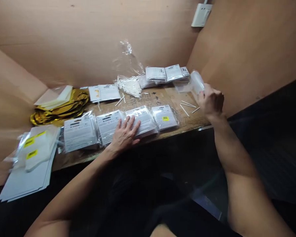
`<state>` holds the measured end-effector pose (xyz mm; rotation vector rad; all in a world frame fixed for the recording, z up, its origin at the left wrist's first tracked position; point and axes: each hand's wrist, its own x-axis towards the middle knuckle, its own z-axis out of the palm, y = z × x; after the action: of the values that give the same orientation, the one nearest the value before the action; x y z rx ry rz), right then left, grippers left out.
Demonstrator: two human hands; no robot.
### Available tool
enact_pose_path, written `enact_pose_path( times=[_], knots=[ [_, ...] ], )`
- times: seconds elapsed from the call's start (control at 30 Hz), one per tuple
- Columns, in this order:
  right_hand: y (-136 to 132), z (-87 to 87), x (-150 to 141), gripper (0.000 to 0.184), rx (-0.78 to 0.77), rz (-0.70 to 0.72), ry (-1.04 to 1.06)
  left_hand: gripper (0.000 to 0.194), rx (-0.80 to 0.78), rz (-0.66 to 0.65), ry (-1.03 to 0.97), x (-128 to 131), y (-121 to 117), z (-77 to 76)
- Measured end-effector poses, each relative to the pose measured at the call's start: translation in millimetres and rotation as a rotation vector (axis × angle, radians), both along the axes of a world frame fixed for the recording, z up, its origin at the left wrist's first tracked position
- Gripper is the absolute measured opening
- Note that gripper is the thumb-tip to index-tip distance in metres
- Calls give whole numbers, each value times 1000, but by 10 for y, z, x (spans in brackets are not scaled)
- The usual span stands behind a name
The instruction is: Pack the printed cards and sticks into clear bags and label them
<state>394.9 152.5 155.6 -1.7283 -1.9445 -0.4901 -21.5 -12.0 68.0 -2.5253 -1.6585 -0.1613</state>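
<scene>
My left hand lies with fingers spread on the stacks of clear-bagged printed cards along the front edge. It rests between the second stack and the third stack. A fourth stack with a yellow sticker sits just to the right, and another stack to the left. At the right end, my right hand is closed round a bent, translucent plastic bag. How many bags it grips I cannot tell. Several thin white sticks lie just left of that hand.
A heap of white sticks spills from a clear bag at the back, beside more bagged cards. Gold foil pieces are piled at left. White sheets with yellow labels overhang the front left edge. Wooden panels enclose the shelf.
</scene>
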Motion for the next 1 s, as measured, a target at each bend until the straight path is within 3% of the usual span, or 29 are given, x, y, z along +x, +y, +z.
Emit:
enact_pose_path(
  times=[0.1, 0.2, 0.27, 0.37, 0.43, 0.5, 0.6, 0.67, 0.73, 0.83, 0.9, 1.0],
  knots=[
    [-526, -316, -770, 39, 68, 307, -166, 92, -12, -7, -21, -6, 38, -20],
    [-866, -656, -1328, 42, -61, 515, -316, 95, 25, -9, -93, 8, 22, -15],
    [-973, -756, -1421, 47, -152, 570, -333, 94, 101, -26, -175, 6, -100, 8],
    [-1010, -758, -1249, 62, -198, 703, -264, 78, 262, -14, -321, -165, -412, 46],
    [-919, -784, -1119, 70, -141, 749, -189, 55, 358, 119, -425, -526, -640, 58],
    [-798, -865, -1081, 75, -102, 789, -104, 37, 436, 418, -511, -1100, -914, 75],
    [-758, -969, -1143, 82, -161, 784, -44, 34, 459, 1048, -504, -2034, -1360, 126],
    [-816, -966, -1195, 85, -187, 810, -19, 45, 354, 1296, -460, -2493, -1510, 136],
    [-882, -913, -1238, 87, -171, 821, 36, 64, 230, 1414, -446, -2758, -1478, 107],
    [-972, -795, -1271, 88, -112, 782, 119, 83, 92, 1498, -450, -2901, -1238, 41],
    [-1031, -719, -1270, 86, -64, 772, 147, 86, 26, 1501, -484, -2952, -1087, 16],
    [-1112, -635, -1271, 81, 8, 768, 206, 74, -17, 1430, -617, -3063, -1014, 30]
  ],
)
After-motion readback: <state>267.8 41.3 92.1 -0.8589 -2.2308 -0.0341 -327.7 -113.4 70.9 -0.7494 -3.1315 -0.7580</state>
